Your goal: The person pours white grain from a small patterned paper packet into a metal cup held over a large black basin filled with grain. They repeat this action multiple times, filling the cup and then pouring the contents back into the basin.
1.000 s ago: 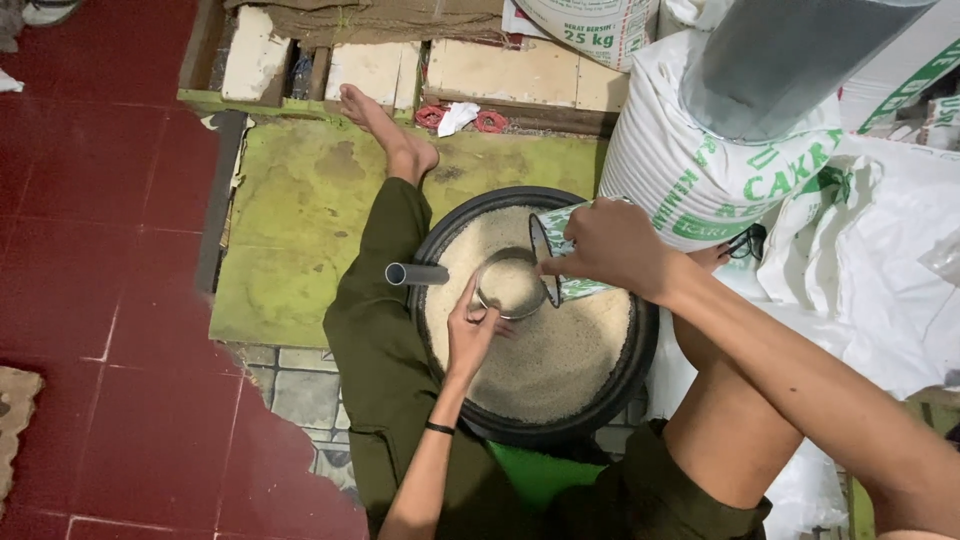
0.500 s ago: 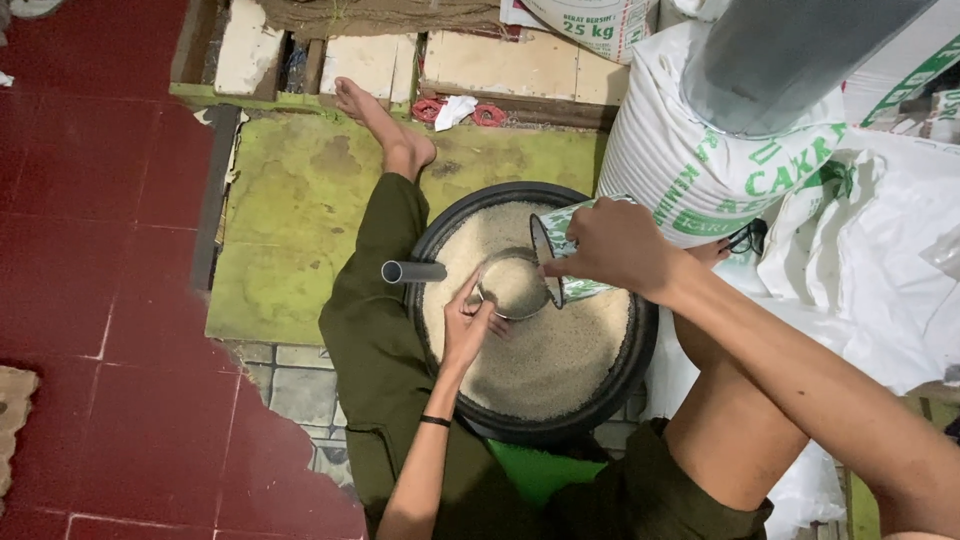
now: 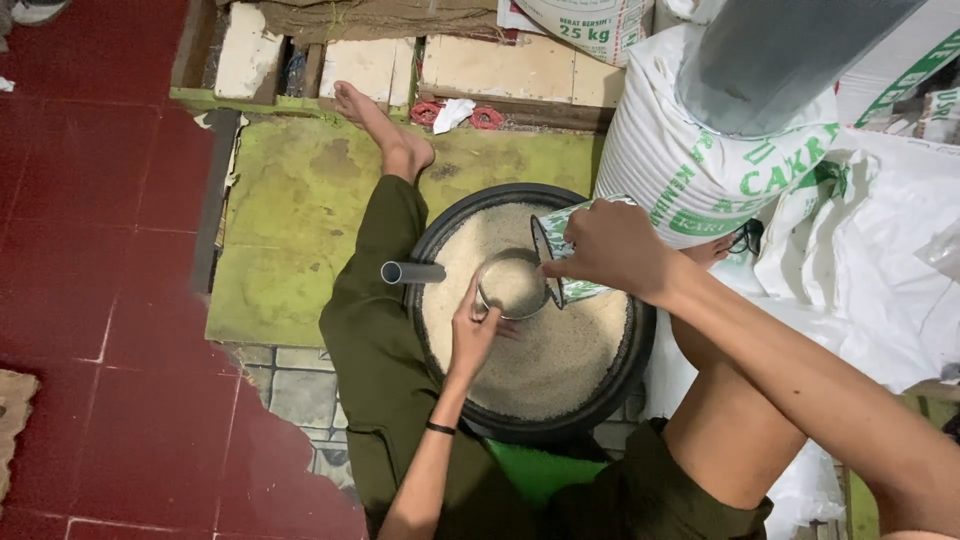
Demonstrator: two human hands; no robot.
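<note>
Round metal scoop (image 3: 512,284), rigid, heavy with loose rice, tilted over black basin (image 3: 640,350); left hand (image 3: 472,335) gripping rim; right hand (image 3: 610,248) clasping printed plastic bag (image 3: 560,262), limp, slippery.

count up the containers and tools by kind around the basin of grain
black round basin of pale grain: 1
metal scoop with tube handle, at the left hand: 1
patterned bag in the right hand: 1
big white sacks:: 3
total: 6
</note>
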